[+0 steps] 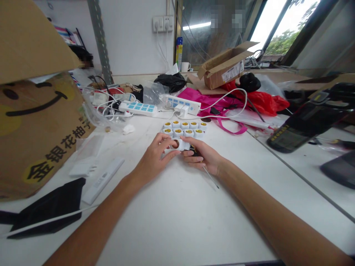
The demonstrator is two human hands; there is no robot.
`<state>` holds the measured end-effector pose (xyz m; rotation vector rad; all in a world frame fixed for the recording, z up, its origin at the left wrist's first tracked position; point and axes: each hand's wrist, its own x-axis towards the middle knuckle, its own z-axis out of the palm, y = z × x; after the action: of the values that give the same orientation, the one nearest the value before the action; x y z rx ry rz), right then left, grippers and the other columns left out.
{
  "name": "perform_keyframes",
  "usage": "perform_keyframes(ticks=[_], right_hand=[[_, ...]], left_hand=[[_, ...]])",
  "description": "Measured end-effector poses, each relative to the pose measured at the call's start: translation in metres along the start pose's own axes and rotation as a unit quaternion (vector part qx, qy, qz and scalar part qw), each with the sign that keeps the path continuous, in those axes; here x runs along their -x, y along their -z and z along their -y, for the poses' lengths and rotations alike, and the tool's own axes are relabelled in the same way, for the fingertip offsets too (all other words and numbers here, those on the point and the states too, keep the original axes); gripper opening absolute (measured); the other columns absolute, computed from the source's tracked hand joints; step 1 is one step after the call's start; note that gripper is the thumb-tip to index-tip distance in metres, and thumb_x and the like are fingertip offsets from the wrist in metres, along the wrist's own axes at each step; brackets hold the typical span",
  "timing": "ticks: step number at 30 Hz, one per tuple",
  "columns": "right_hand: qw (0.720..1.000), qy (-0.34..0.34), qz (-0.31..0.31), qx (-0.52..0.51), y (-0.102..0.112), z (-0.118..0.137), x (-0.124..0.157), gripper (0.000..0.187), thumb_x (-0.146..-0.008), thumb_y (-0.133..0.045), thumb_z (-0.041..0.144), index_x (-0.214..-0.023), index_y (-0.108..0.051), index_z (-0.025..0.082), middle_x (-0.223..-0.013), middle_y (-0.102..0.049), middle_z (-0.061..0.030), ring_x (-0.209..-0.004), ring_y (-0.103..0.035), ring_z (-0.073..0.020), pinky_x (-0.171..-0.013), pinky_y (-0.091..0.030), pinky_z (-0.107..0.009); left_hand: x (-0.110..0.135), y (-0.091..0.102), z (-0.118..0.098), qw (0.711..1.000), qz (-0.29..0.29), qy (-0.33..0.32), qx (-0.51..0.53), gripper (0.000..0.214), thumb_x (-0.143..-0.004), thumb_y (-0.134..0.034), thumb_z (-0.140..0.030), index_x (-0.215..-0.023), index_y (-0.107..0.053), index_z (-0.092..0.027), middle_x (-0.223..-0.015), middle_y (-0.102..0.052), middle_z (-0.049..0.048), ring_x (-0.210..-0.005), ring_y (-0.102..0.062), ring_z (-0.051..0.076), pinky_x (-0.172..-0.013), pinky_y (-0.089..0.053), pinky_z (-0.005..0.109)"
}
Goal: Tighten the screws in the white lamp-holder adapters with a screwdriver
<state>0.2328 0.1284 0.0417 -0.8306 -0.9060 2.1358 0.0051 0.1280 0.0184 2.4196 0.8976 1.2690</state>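
My left hand (161,155) pinches a white lamp holder (175,144) from its left side, its fingertips at the round opening. The thumb and forefinger of my right hand (203,154) steady the same lamp holder from the right. Curled in the lower fingers of that hand is a screwdriver (212,177), its dark handle mostly hidden and its thin shaft slanting down to the right. Just beyond my hands, several more white lamp holders (188,132) with gold-coloured insides stand in rows on the white table (172,221).
Power strips (138,108) and tangled cables lie behind the rows. A big cardboard box (41,140) rises at left, near a black flat object (50,210). A dark device (307,114) leans in from the right. Pink cloth (194,96) and a small open carton (224,70) are farther back.
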Motion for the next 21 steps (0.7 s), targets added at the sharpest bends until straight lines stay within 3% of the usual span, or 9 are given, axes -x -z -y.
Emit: perform_keyframes(ticks=[5, 10, 17, 21], right_hand=[[0.999, 0.031, 0.014, 0.003, 0.000, -0.001, -0.001, 0.034, -0.100, -0.076, 0.049, -0.094, -0.059, 0.021, -0.069, -0.054, 0.0082, -0.042, -0.020, -0.0028, -0.030, -0.022, -0.013], [0.996, 0.080, 0.023, 0.022, -0.005, -0.005, 0.000, 0.027, -0.099, -0.078, 0.040, -0.106, -0.059, 0.023, -0.087, -0.068, 0.0035, -0.042, -0.025, -0.0026, -0.031, -0.022, -0.014], [0.996, 0.081, -0.024, 0.026, -0.008, -0.008, -0.001, 0.035, -0.095, -0.081, 0.038, -0.108, -0.050, 0.028, -0.083, -0.066, 0.0056, -0.043, -0.021, -0.0036, -0.032, -0.019, -0.015], [0.996, 0.082, -0.006, 0.019, -0.008, -0.007, -0.001, 0.033, -0.095, -0.081, 0.036, -0.108, -0.052, 0.027, -0.083, -0.066, 0.0065, -0.042, -0.020, -0.0037, -0.032, -0.017, -0.016]], left_hand=[[0.001, -0.005, -0.001, 0.999, -0.030, -0.007, -0.030, 0.012, -0.106, -0.073, -0.026, -0.117, -0.075, -0.023, -0.129, -0.066, 0.0096, -0.117, -0.073, 0.024, -0.104, -0.063, 0.040], [-0.001, -0.008, -0.004, 0.997, -0.077, 0.006, -0.016, 0.011, -0.106, -0.072, -0.024, -0.113, -0.081, -0.021, -0.132, -0.069, 0.0115, -0.118, -0.073, 0.024, -0.106, -0.062, 0.043], [-0.001, -0.009, -0.010, 0.992, -0.108, 0.055, 0.035, 0.012, -0.104, -0.074, -0.022, -0.099, -0.084, -0.023, -0.130, -0.070, 0.0093, -0.116, -0.072, 0.024, -0.109, -0.060, 0.044], [-0.003, -0.007, -0.014, 0.988, -0.114, 0.085, 0.060, 0.011, -0.101, -0.078, -0.023, -0.091, -0.085, -0.024, -0.124, -0.070, 0.0080, -0.114, -0.073, 0.023, -0.098, -0.062, 0.038]])
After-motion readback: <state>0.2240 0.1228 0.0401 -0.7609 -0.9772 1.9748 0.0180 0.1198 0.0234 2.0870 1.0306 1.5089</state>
